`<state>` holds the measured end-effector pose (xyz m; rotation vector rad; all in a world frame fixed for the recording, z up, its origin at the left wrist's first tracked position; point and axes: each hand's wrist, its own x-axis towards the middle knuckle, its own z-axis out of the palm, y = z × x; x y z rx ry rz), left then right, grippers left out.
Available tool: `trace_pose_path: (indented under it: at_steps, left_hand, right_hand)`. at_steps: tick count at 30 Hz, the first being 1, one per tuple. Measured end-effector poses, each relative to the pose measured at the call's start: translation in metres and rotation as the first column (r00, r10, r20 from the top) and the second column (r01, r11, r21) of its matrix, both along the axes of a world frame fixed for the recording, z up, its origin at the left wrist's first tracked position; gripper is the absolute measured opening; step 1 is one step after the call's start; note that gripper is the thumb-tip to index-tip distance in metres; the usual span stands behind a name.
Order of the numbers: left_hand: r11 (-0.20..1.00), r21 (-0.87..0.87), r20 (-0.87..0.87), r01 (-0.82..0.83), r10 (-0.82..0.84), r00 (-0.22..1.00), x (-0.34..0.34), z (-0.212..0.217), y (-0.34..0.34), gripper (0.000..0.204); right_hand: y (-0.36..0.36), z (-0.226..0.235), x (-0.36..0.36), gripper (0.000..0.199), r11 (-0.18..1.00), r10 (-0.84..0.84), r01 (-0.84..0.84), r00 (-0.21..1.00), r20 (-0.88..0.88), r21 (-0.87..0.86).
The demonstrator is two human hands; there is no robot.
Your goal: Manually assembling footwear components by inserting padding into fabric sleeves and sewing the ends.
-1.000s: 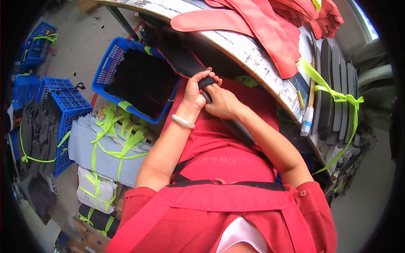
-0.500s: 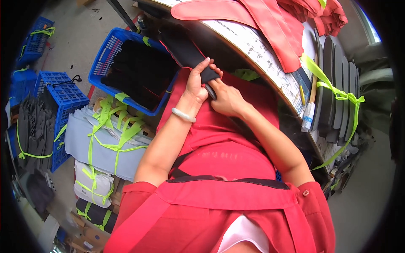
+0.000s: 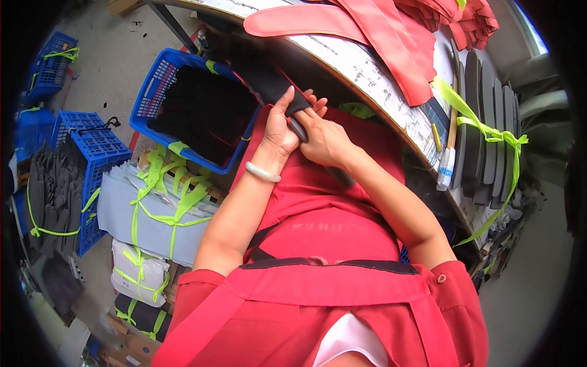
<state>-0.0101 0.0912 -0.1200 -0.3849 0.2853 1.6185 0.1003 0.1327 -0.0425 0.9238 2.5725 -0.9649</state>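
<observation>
A long black fabric piece (image 3: pixel 269 84) with red edging runs from beneath the table's edge down to my hands. My left hand (image 3: pixel 279 133) wraps its near end from below, thumb on top, fingertips showing past the far side. My right hand (image 3: pixel 330 144) presses its fingers at that same end, gripping a narrow dark grey strip (image 3: pixel 298 129) that enters or lies against the black piece; which one I cannot tell. Another dark length (image 3: pixel 340 177) shows below my right wrist, over the red apron (image 3: pixel 318 238). A pale bangle (image 3: pixel 263 172) circles my left wrist.
A blue basket (image 3: pixel 137 113) of black pieces stands at left. Beyond it are a blue crate (image 3: pixel 101 144), grey strips (image 3: pixel 52 199) and tied grey sheets (image 3: pixel 119 205). At right, the worn white table (image 3: pixel 342 58) bears red strips (image 3: pixel 391 46) and bundled grey strips (image 3: pixel 483 122).
My left fingers have loosened and reach farther past the black piece. My right hand has shifted slightly left, still at its end. The whole view has shifted a little.
</observation>
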Motion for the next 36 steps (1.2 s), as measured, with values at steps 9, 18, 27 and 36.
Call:
trace_pose_path:
  at_steps: [9, 18, 27, 36]
  left_hand:
    - [1.000, -0.006, 0.004, -0.017, 0.017, 1.000, 0.002, -0.015, 0.004, 0.017]
    - [0.997, 0.041, -0.047, 0.071, -0.069, 0.997, 0.010, -0.013, 0.000, 0.041]
    - [1.000, -0.020, -0.093, -0.005, 0.003, 0.996, 0.013, -0.015, 0.003, 0.022]
    - [0.983, 0.183, 0.054, 0.034, -0.044, 0.998, 0.014, -0.007, 0.001, 0.032]
  right_hand:
    - [0.005, -0.012, -0.014, 0.045, 0.994, 0.107, -0.111, 0.968, 0.226, 0.005]
    - [0.010, -0.012, -0.004, 0.056, 0.997, 0.049, -0.048, 0.999, -0.016, 0.062]
    - [0.003, -0.004, -0.007, 0.041, 0.998, 0.019, -0.032, 0.973, 0.228, 0.054]
    - [-0.007, -0.006, 0.017, 0.048, 0.990, 0.014, 0.002, 0.994, -0.112, 0.139]
